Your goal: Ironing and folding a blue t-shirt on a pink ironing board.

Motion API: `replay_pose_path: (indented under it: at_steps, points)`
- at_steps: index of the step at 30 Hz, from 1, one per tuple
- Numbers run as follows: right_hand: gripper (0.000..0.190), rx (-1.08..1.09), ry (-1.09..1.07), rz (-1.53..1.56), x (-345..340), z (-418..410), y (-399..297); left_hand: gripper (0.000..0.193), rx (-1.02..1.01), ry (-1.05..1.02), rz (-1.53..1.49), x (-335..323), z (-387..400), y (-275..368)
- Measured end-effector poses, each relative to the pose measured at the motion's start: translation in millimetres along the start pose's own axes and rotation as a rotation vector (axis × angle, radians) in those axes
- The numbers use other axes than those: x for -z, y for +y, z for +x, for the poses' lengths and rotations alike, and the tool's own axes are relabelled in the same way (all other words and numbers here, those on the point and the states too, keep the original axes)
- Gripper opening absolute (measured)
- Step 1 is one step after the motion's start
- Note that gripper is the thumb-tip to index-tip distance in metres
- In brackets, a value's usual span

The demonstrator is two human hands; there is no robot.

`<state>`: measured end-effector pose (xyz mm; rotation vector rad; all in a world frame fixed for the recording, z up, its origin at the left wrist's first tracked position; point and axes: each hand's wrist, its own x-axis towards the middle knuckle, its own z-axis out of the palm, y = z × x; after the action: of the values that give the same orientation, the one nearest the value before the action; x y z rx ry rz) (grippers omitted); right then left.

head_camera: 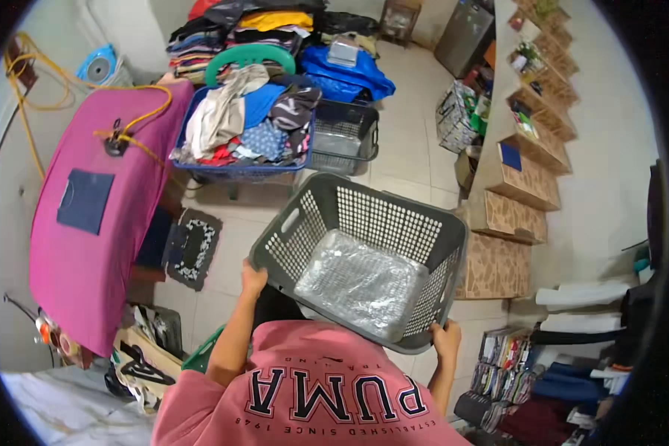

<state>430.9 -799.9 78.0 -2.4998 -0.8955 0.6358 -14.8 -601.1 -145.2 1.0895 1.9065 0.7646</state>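
Note:
A dark grey perforated plastic laundry basket point(390, 203) is held tilted in front of my body, its open top towards me. Clear plastic wrapping point(362, 279) covers its bottom, and no clothes show inside. My left hand point(255, 279) grips the rim at the near left corner. At the near right corner, my right hand point(445, 337) holds the rim; part of its fingers is hidden by the basket. Beyond it stands a blue basket point(245, 170) heaped with clothes point(223, 120), with another dark basket point(343, 134) beside it.
On the left is an ironing surface with a pink cover point(89, 267), bearing a folded dark blue cloth point(86, 200) and a yellow cord point(170, 100). A floor mat point(195, 251) lies beside it. Wooden stairs point(496, 265) rise on the right. Stacked clothes point(200, 56) stand at the back.

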Motion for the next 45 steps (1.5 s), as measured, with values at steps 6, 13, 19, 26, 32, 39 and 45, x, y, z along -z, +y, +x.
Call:
replay_pose_path:
  at_steps: [6, 13, 19, 26, 32, 39, 45]
  points:
    - [0.019, -0.203, 0.063, 0.124, 14.2, -1.5, 21.5, 0.048, 0.030, -0.088, 0.012, -54.1, 11.7, 61.8]
    - [0.019, -0.299, 0.073, 0.169, 13.3, 35.0, 14.1, 0.042, -0.159, -0.130, -0.071, -121.4, 55.3, 51.4]
    - [0.025, -0.222, 0.105, 0.005, 19.9, 149.1, -88.2, 0.036, 0.538, -0.694, -0.381, -202.9, 81.3, 137.3]
    - [0.029, -0.130, 0.126, 0.060, -34.0, 229.9, -128.0, 0.067, 0.858, -0.992, -0.411, -276.6, 75.2, 241.0]
    - [0.032, -0.223, 0.037, 0.382, -95.3, 288.1, -167.9, 0.070, 0.077, -0.325, -0.394, -296.0, 145.3, 301.9]
    - [0.096, -0.056, 0.267, 0.382, -190.6, 466.3, -96.4, 0.080, -0.105, -0.269, -0.296, -302.3, 294.6, 305.6]
    - [0.095, -0.368, -0.466, 0.687, -187.8, 570.7, -157.9, 0.067, -0.162, -0.268, -0.185, -260.5, 396.7, 325.4]
